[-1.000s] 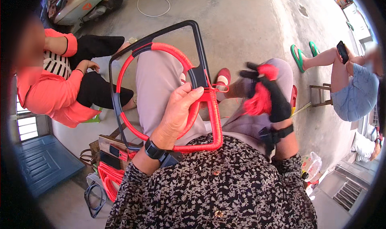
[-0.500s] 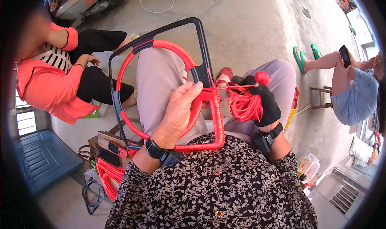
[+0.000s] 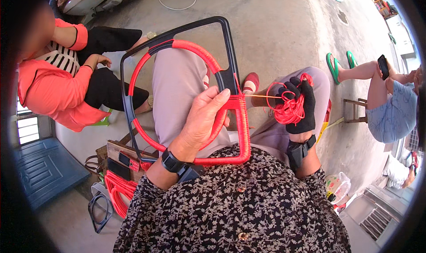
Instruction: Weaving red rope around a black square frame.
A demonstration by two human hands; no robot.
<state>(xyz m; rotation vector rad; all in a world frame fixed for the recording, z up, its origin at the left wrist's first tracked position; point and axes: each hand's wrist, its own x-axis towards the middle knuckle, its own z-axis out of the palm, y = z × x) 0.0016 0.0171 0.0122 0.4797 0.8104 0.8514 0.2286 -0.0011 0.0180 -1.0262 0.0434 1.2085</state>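
A black frame [image 3: 231,44], roughly square with a ring inside it, stands tilted over my lap. Red cord [image 3: 242,133] is wound tightly round much of the ring and round the near right corner. My bare left hand [image 3: 202,115] grips the wrapped bar between ring and outer edge, thumb on top. On the right, my right hand [image 3: 304,111], in a black glove, is closed round a loose bundle of red cord [image 3: 288,108]. A single taut strand runs from the wrapped bar to that bundle.
A person in a coral jacket [image 3: 57,93] sits at the left, another in blue [image 3: 392,111] at the right holding a phone [image 3: 383,66]. Beside my left arm, a small wooden table [image 3: 113,153] bears phones, near red cord coils [image 3: 119,188]. A plastic bag [image 3: 339,186] lies lower right.
My right hand has moved slightly right and turned, drawing the strand longer and tight. The bundle went with it. My left hand still grips the frame, which has shifted slightly.
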